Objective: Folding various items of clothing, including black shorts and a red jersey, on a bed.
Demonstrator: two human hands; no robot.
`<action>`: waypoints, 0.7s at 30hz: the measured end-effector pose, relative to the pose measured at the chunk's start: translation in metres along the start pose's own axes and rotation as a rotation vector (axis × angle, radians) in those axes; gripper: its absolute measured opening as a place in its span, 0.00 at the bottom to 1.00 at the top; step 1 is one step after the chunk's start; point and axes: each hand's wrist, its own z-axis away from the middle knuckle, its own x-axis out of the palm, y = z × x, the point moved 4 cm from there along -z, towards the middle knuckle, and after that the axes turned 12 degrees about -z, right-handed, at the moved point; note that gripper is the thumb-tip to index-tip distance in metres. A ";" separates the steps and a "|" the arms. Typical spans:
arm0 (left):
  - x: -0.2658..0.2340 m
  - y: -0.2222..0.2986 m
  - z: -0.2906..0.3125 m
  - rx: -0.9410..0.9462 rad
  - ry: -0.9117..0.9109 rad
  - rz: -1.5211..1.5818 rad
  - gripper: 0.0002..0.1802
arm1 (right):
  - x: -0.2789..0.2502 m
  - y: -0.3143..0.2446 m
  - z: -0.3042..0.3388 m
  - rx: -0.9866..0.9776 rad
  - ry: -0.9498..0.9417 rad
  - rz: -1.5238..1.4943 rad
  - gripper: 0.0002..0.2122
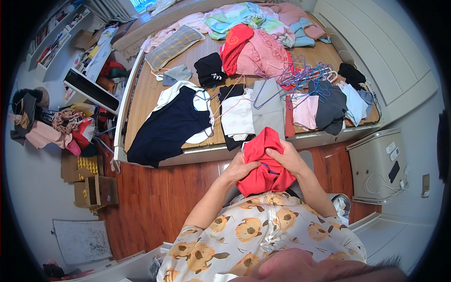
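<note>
Both hands are closed on a red garment [264, 165], held bunched before the chest: left hand [239, 167] gripping its left side, right hand [286, 159] its top. Just beyond, folded clothes and hangers [300, 75] are spread along the bed's near edge [197, 152].

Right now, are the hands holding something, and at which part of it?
Yes. Both hands hold a bunched red garment: the left hand grips its left side, and the right hand clasps its upper right part.
</note>
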 end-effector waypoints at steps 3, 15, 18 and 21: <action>-0.001 -0.002 -0.001 -0.013 0.002 0.010 0.18 | 0.000 0.003 -0.001 -0.004 -0.010 -0.069 0.15; 0.000 0.003 -0.001 -0.028 0.019 0.037 0.16 | 0.005 -0.002 -0.001 -0.170 -0.169 0.152 0.29; -0.003 0.000 -0.001 -0.017 0.037 0.030 0.14 | 0.006 -0.002 0.003 -0.115 -0.260 0.484 0.32; -0.002 0.004 -0.001 -0.031 0.051 0.013 0.13 | 0.007 0.000 0.005 -0.166 -0.300 0.525 0.27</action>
